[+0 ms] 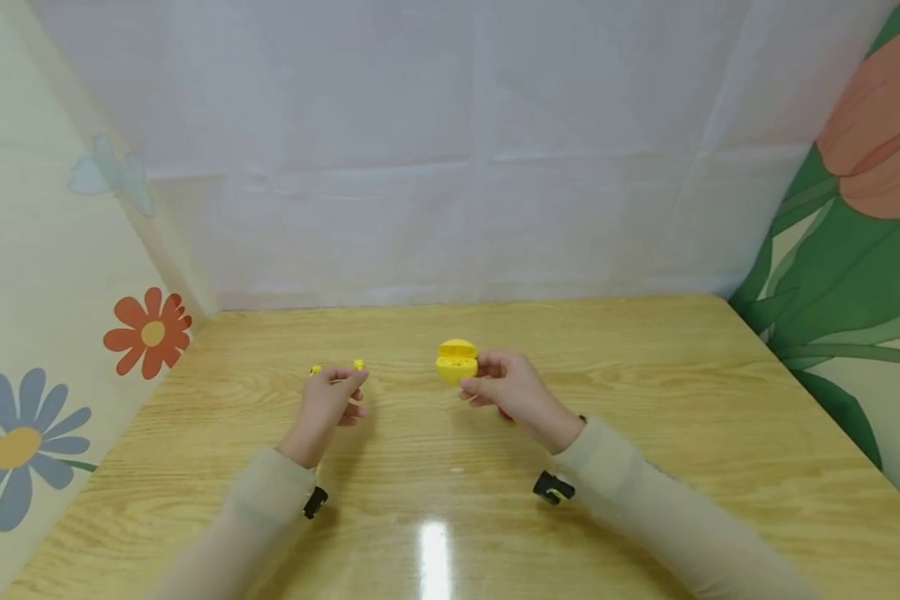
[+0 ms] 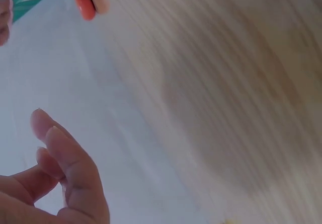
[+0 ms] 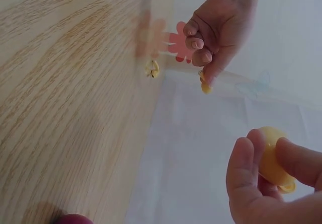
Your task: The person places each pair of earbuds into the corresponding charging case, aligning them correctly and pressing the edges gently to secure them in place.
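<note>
My left hand [image 1: 328, 402] is raised over the left part of the table and pinches a small yellow earbud [image 1: 359, 365] between thumb and forefinger. The same earbud [image 3: 206, 87] shows at the fingertips in the right wrist view. To its right, my right hand [image 1: 513, 387] grips a yellow earbud case [image 1: 457, 367] by its side, with the lid raised and the inside facing me. The case's rounded shell [image 3: 273, 158] sits between thumb and fingers in the right wrist view. In the left wrist view the left hand [image 2: 75, 183] shows, but its earbud is hidden.
A small yellow piece [image 3: 152, 69] lies on the wooden table [image 1: 450, 450] beyond the left hand. Below the right hand a dark pink round thing [image 3: 74, 219] is partly visible. A white cloth [image 1: 450, 167] hangs behind the table; flower-patterned panels stand at both sides.
</note>
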Motion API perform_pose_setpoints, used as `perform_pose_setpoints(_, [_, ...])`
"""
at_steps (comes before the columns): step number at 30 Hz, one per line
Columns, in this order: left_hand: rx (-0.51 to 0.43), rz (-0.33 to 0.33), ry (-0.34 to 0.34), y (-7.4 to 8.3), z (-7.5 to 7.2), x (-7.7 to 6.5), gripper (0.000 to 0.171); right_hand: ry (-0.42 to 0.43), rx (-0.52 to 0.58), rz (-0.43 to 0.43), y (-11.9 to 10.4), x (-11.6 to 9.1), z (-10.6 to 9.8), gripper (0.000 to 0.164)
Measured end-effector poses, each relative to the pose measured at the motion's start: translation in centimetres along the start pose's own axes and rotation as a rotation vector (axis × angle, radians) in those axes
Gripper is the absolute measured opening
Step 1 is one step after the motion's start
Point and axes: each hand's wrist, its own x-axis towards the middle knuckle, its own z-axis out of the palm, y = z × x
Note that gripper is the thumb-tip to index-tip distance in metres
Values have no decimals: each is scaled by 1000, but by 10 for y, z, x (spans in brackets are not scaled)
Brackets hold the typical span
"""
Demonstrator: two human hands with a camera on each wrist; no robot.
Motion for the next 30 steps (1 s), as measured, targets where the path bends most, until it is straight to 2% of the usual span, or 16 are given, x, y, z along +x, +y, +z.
perform_pose_setpoints(8, [-48,29,13,-4,17,-8,25,-1,5,-8,1,-2,5,30])
perform_pose_setpoints(17, [-109,82,8,5,30,-22,23,-25,16,-22,0,-2,7,29])
perform_pose_setpoints(30, [-179,105,-21,15,39,-36,19,-9,-7,-13,-1,-2,10,28])
